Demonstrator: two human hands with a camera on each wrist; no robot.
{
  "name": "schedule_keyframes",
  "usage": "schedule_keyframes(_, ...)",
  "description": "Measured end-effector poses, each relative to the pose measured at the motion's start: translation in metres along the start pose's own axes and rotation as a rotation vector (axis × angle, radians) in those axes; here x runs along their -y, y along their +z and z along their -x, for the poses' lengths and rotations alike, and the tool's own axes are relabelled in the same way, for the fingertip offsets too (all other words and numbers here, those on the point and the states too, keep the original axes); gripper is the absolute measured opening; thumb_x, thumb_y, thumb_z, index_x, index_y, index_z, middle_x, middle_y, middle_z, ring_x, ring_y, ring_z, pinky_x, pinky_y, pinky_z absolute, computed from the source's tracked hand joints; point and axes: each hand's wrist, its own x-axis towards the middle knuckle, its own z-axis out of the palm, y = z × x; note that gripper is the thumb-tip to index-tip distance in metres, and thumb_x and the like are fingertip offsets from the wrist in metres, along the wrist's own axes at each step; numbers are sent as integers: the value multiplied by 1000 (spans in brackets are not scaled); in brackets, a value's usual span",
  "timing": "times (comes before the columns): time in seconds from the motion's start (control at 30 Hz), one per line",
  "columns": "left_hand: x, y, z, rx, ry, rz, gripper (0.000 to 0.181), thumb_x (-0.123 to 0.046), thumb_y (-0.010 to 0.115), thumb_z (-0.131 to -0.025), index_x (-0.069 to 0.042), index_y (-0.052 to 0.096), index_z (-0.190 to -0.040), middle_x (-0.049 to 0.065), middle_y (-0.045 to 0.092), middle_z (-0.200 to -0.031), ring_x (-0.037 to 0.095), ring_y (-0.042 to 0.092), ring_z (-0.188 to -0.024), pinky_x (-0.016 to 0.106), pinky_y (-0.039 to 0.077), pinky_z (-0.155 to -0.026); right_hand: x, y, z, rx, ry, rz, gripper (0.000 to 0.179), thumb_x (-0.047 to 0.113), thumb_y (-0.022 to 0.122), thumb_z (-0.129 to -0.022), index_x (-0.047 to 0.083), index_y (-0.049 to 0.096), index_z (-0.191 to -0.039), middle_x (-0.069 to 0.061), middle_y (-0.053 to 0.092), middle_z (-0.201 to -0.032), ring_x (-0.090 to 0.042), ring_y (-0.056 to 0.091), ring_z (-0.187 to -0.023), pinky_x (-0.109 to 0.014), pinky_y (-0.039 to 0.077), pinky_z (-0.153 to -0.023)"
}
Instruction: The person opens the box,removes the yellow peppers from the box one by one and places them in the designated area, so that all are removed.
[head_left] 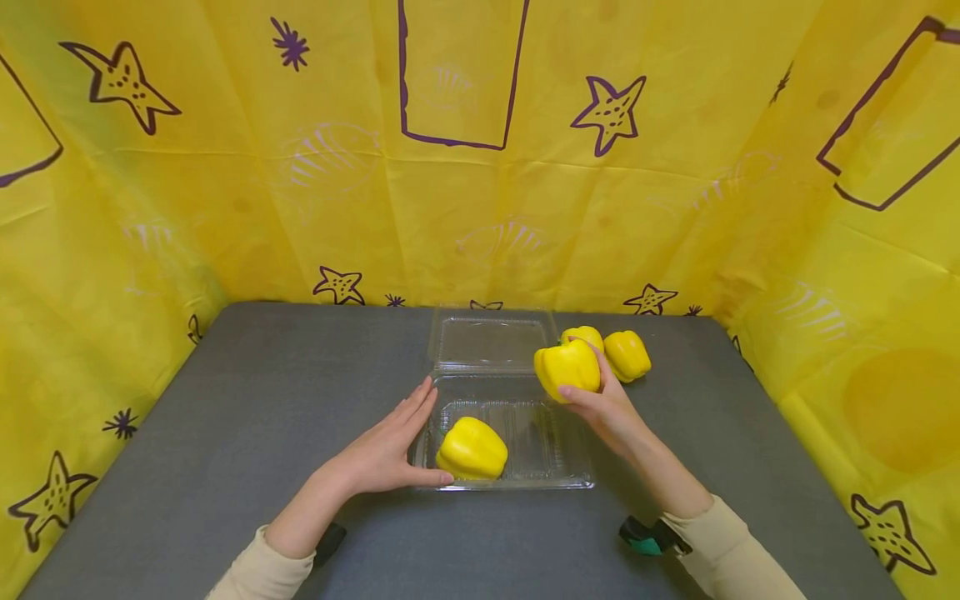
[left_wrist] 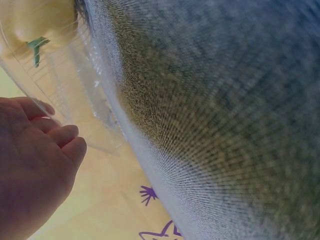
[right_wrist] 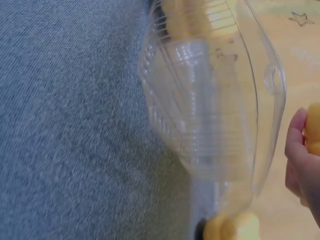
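A clear plastic clamshell container [head_left: 536,433] lies on the table with its lid [head_left: 491,342] folded back to the far side. One yellow bell pepper [head_left: 472,450] sits in its near left part; the green stem shows in the left wrist view. My left hand [head_left: 386,446] rests against the container's left edge, thumb at the near corner, fingers extended. Above the container's far right side, my right hand [head_left: 611,412] holds a second yellow bell pepper [head_left: 567,371] between thumb and fingers. In the right wrist view the right hand [right_wrist: 305,160] and its pepper are partly cut off.
Two more yellow bell peppers stand on the grey table [head_left: 247,400] beyond the right hand: one [head_left: 628,356] at the right, another [head_left: 583,336] partly hidden behind the held pepper. A yellow printed curtain [head_left: 480,200] encloses the table's back and sides.
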Motion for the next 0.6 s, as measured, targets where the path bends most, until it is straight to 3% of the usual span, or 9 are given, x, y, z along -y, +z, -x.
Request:
schedule_keyframes(0.33,0,0,0,4,-6,3,126,-77,67,-68,-9,10,-157,1,-4,-163,25,7,-148,46,18,-117,0,-18,2,-90,-19,51,87,-10,66,-83,19,18,-149,-12,35,-128,-22,52,-104,-31,53,-88)
schedule_keyframes(0.6,0,-1,0,4,-11,1,126,-78,67,-68,-10,9,-157,0,-4,-163,24,7,-148,46,18,-117,3,-30,3,-177,-96,152,77,-10,68,-82,20,31,-142,-5,35,-131,-22,46,-108,-24,52,-84)
